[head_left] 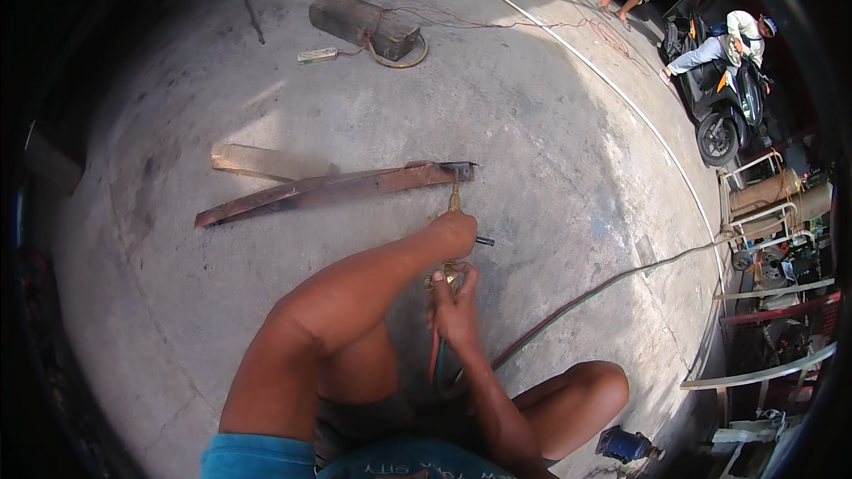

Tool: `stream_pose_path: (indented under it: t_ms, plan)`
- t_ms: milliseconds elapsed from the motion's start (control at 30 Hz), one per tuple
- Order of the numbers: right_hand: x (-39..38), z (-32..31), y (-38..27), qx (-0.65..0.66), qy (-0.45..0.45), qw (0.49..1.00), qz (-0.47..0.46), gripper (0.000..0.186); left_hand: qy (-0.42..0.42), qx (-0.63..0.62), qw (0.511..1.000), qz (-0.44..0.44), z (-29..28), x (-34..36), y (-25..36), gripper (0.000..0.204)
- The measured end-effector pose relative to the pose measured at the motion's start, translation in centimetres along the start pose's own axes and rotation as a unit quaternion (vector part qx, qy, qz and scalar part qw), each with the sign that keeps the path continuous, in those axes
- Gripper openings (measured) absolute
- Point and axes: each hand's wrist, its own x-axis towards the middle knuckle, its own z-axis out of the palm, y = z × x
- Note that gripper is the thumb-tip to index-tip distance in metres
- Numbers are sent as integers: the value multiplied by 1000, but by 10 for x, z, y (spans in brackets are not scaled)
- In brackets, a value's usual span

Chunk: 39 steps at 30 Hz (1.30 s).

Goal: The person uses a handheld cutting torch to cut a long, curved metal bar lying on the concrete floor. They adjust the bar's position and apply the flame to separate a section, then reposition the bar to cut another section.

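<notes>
I squat on the concrete floor (550, 168) and hold a brass cutting torch (453, 239) with both hands. My left hand (454, 232) is closed around the front part of the torch body, just behind the thin neck, and my right hand (454, 306) is closed around the rear part, where the valves and the hose joint are. So all my fingers are wrapped tight on the torch, none are spread.

The torch is stiff metal and, I think, rather heavy at the head, so it wants two grips: one near the front to steer, one at the back to carry the weight. The hoses (435, 359) at its rear end are soft and may pull it sideways; one long hose (621, 275) runs from the torch away over the floor toward the metal frames (772, 213).

The tip of the torch points away from me and reaches the near end of a long rusty steel bar (328, 188). This bar lies flat just beyond the torch and stretches away from the tip toward my left. It looks heavy, rigid and rough, probably with sharp edges. A wooden plank (266, 162) lies behind the bar, touching or partly under it; I cannot tell which.
</notes>
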Motion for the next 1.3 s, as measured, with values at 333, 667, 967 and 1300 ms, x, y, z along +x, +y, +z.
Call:
stream_pose_path:
  t_ms: [333, 667, 967, 1300]
  plan:
    - [-11, -57, -65, 46, 31, 998, 4, 46, 254, -165, 951, 57, -37, 5, 30, 47]
    - [-78, -140, -251, 97, 2, 956, -276, 73, 307, -110, 942, 79, -26, 25, -9, 46]
    - [-47, -86, -222, 290, -207, 904, -237, 54, 220, -39, 973, 55, -44, 53, -41, 47]
    - [-28, -68, -194, 212, -148, 899, -354, 48, 241, -248, 938, -22, -146, 85, -70, 49]
